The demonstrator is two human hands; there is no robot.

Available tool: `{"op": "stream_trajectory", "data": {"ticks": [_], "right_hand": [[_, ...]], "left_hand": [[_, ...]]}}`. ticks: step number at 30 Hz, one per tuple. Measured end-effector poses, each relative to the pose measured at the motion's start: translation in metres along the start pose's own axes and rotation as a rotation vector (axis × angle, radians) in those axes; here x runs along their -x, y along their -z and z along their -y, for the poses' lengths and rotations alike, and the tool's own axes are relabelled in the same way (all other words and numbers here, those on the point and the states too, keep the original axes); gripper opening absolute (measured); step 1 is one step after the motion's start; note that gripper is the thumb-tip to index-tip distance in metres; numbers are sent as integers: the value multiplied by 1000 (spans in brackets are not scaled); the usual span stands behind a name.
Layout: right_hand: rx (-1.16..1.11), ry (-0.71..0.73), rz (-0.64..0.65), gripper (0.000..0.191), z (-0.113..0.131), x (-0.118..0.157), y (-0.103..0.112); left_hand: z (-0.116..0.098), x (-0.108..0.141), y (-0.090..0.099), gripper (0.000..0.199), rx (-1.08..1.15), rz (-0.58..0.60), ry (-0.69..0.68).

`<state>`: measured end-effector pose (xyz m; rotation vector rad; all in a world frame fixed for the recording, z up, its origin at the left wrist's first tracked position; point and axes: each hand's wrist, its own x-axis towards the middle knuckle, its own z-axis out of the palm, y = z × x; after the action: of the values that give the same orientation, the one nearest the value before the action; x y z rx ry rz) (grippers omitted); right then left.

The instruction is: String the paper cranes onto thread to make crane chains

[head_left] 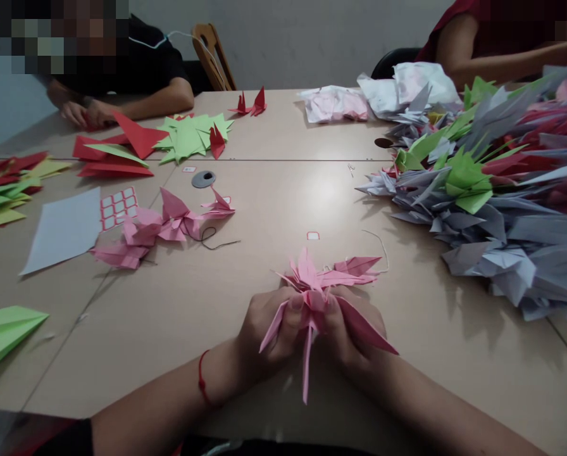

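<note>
Forearms (155, 405) angle in from the bottom of the head view and meet at the hands, with a red thread (200, 379) around the left wrist. Left hand (269, 332) and right hand (354, 329) both clench a pink origami crane (312, 278), its folded paper pinched in a firm grip above the counter (283, 196). A pale string (376, 250) curves just beyond it. Farther left, more pink cranes (164, 225) lie together with a dark thread (219, 239) trailing from them, near a flat pale sheet (62, 231), unfolded. To the right, a large heap of grey, red and green cranes (492, 215) stands already folded.
</note>
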<state>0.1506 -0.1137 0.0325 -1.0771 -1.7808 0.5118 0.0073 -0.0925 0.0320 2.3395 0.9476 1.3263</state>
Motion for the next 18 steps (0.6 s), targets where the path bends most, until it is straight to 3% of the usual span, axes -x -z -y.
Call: {"op": "stream_trajectory", "data": {"ticks": [3,6,10,14,18], "right_hand": [[74,85,-118,22,0,2,-2],[113,99,-154,23,0,5,-4],[58,51,-129,24,1,5,-2],[15,-18,59,26,3,1,2],[-19,33,-11,24,1,1,2]], "left_hand": [[-2,1,0,25,46,-23,4],[-4,5,-1,29,65,18,130],[-2,9,-3,29,142,14,207],[2,9,-3,31,170,21,227],[1,7,-3,30,185,-5,246]]}}
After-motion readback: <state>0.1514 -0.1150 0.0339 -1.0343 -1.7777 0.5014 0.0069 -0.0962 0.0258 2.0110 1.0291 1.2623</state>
